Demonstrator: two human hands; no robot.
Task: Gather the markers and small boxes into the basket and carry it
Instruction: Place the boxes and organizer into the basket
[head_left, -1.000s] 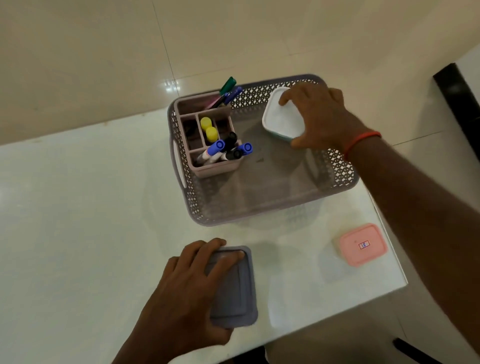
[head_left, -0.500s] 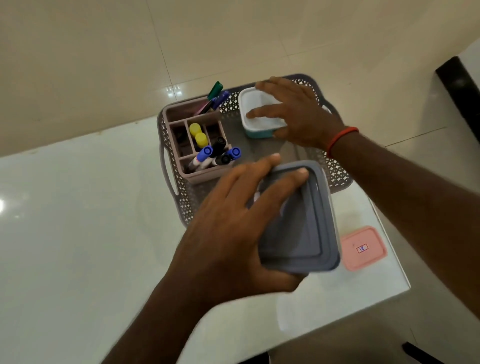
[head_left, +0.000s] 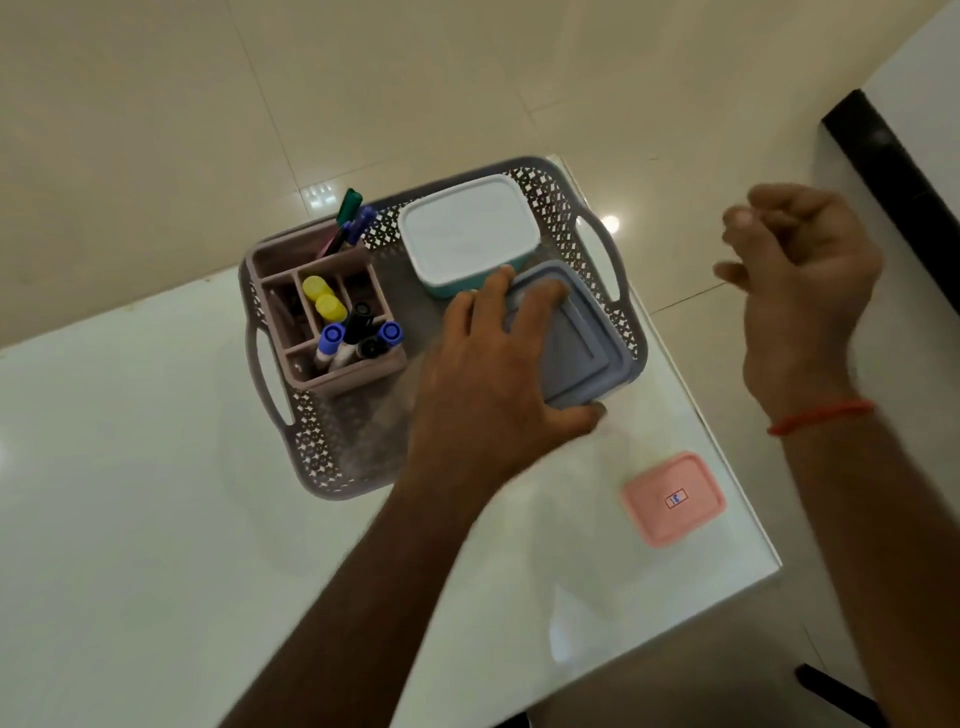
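A grey perforated basket (head_left: 270, 374) stands on the white table (head_left: 130, 519). Inside it at the left is a pink divided holder (head_left: 343, 379) full of markers (head_left: 332, 338). A white-lidded teal box (head_left: 467, 234) lies at the basket's back right. My left hand (head_left: 488, 384) grips a grey box (head_left: 576, 343) at the basket's front right, over the rim. My right hand (head_left: 800, 291) hovers to the right of the basket, fingers loosely curled, holding nothing. A pink box (head_left: 675, 499) lies on the table near the right edge.
The table's right edge (head_left: 727, 447) and front right corner are close to the pink box. Beige tiled floor lies beyond the table. A dark strip (head_left: 893, 171) runs along a white surface at the far right.
My right hand let go of the white-lidded box in the basket and drew back to the right. My left hand carried the grey box from the table's front into the basket's right side.
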